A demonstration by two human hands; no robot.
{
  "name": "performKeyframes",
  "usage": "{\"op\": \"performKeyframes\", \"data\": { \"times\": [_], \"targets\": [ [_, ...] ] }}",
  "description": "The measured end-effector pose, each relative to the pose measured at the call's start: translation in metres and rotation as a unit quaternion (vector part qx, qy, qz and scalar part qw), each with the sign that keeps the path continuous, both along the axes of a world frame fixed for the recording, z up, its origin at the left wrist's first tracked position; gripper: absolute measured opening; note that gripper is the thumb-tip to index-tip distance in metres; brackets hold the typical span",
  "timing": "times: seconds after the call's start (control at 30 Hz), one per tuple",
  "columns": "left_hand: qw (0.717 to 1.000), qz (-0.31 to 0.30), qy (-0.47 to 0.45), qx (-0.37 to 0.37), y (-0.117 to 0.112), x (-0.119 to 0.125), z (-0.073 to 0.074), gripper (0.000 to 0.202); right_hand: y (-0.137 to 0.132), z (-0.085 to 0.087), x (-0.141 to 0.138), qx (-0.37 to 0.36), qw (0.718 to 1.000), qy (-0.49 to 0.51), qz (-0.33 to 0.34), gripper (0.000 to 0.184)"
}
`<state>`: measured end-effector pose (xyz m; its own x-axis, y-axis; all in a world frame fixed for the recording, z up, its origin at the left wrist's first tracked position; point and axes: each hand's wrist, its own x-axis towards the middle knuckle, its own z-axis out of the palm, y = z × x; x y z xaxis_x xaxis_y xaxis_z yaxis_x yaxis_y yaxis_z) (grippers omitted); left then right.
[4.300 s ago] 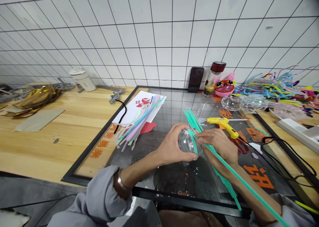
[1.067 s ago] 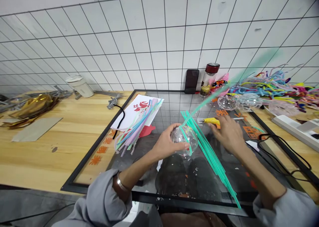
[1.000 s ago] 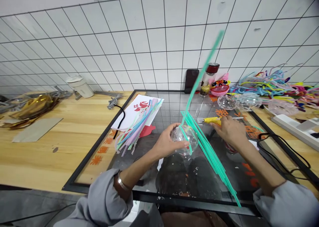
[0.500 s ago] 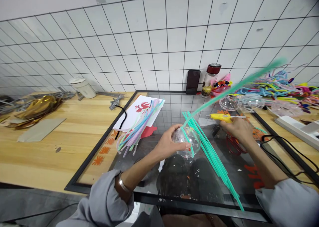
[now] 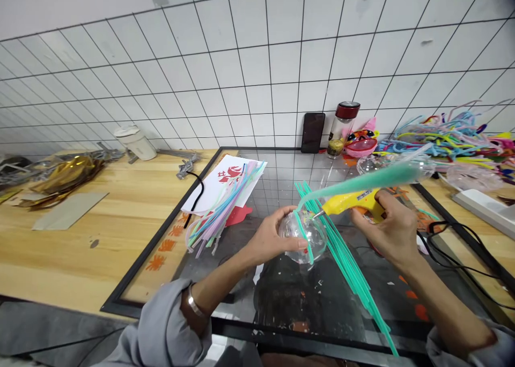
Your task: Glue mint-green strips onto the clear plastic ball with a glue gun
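Note:
My left hand (image 5: 277, 235) grips a clear plastic ball (image 5: 315, 238) from its left side, thumb across the front. A green pipe cleaner (image 5: 358, 184) lies over the ball, and its free end sticks out to the right, blurred. In my right hand (image 5: 388, 225) is a yellow glue gun (image 5: 348, 203). Its metal nozzle points left and reaches the ball's upper right, close to the pipe cleaner; whether it touches I cannot tell. Beneath and right of the ball lies a bundle of green pipe cleaners (image 5: 354, 273) on the dark glass tabletop.
Pastel pipe cleaners (image 5: 225, 206) lie on white paper (image 5: 209, 187) at left. A phone (image 5: 313, 132) and a red-lidded glass bottle (image 5: 341, 131) stand by the tiled wall. At right are a heap of coloured pipe cleaners (image 5: 442, 136), a white power strip (image 5: 486, 211) and black cable (image 5: 454, 257).
My right hand has lifted the glue gun off the table and brought its nozzle left to the ball. The pipe cleaner's free end has swung lower. My left hand keeps its hold.

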<state>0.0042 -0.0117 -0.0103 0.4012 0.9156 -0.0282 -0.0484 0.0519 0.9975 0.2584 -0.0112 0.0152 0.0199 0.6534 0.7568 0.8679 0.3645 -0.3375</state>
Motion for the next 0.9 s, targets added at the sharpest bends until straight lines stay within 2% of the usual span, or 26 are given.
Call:
{"op": "performKeyframes", "data": {
  "times": [0.3, 0.47, 0.63, 0.9],
  "targets": [
    [1.0, -0.022, 0.015, -0.002, -0.0033, -0.0015, 0.0017, 0.088, -0.0056, -0.0026, -0.0065, 0.056, 0.996, -0.06, 0.014, 0.023],
    [0.999, -0.034, 0.011, -0.007, -0.0052, -0.0015, 0.0042, 0.089, -0.0049, -0.0048, -0.0067, 0.059, 0.997, -0.056, 0.004, 0.024],
    [0.999, -0.046, -0.006, 0.002, -0.0062, -0.0015, 0.0062, 0.085, -0.0053, -0.0035, -0.0068, 0.061, 0.996, -0.058, 0.022, 0.025],
    [0.999, -0.045, 0.006, 0.002, -0.005, -0.0024, 0.0008, 0.09, -0.0067, -0.0045, -0.0059, 0.046, 0.997, -0.052, 0.026, 0.024]
  ]
}}
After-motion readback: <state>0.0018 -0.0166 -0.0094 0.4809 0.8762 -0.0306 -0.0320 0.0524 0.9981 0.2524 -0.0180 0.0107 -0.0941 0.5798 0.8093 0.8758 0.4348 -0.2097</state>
